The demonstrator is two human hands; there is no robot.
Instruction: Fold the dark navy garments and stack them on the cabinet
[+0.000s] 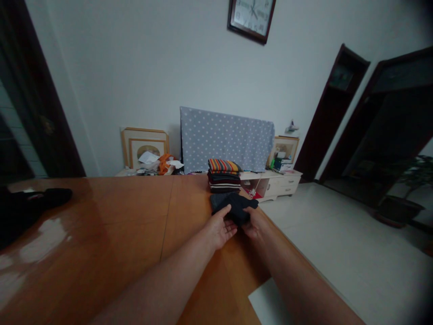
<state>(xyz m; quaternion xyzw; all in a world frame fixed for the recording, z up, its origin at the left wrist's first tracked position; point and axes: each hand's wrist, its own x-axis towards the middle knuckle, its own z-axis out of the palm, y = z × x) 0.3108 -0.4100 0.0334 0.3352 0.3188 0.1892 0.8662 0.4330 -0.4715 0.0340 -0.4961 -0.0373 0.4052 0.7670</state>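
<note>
A dark navy folded garment [238,208] is between my hands near the table's right edge. My left hand [221,229] has its thumb on top of the cloth and its fingers at the near side, partly underneath. At the right end, my right hand [253,223] grips the cloth, with its fingertips hidden. A greyer folded cloth [218,200] shows at the left under the dark one; whether it is a separate piece I cannot tell. Just behind is a neat stack of folded clothes [224,181], topped by a striped orange, yellow and grey piece [224,165].
The brown wooden table [135,212] ends along my right side, above a pale floor [324,243]. Black clothing [27,210] lies at the far left. A white sheet [270,303] is under my right forearm. Behind stand a white cabinet [284,186] and a dotted grey cloth cover [226,140].
</note>
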